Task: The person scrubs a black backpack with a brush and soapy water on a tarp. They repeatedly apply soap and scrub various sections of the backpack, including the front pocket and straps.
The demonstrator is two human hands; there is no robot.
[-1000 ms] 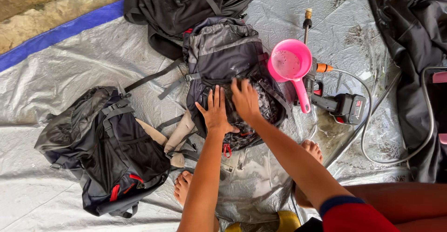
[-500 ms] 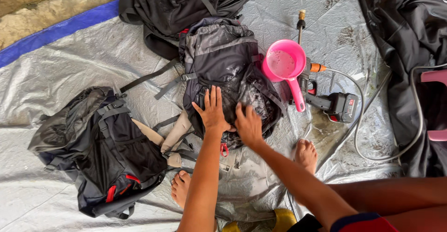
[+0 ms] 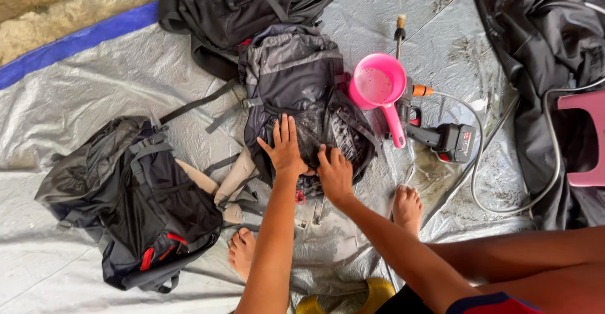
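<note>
— What was under the hands just then?

— A grey backpack (image 3: 296,93), lying flat on the silver tarp (image 3: 94,93) right in front of the person's bare feet. It looked wet and limp, soft cloth that would sag and fold rather than hold a shape. I'd judge it heavier than usual from the water, and a bit slick. The straps or the top would be the sound places to grip; the flat panel gives little to pinch.

— And the hands?

— Both lay on the lower part of the pack. The left hand (image 3: 285,150) was pressed flat with its fingers spread and pointing up the bag. The right hand (image 3: 335,174) sat just beside it, a little nearer the body, palm down, fingers fairly close and bent onto the cloth. Neither was closed around anything; they pressed on the bag and did not hold it.

— What lay around it?

— A pink dipper (image 3: 379,90) rested just to the right of the pack, its handle pointing back toward the person. Beside that sat a black sprayer (image 3: 450,141) with a thin hose looping off. Another black bag (image 3: 246,5) touched the top of the grey one, and a dark backpack with red trim (image 3: 135,204) lay apart to the left.
</note>
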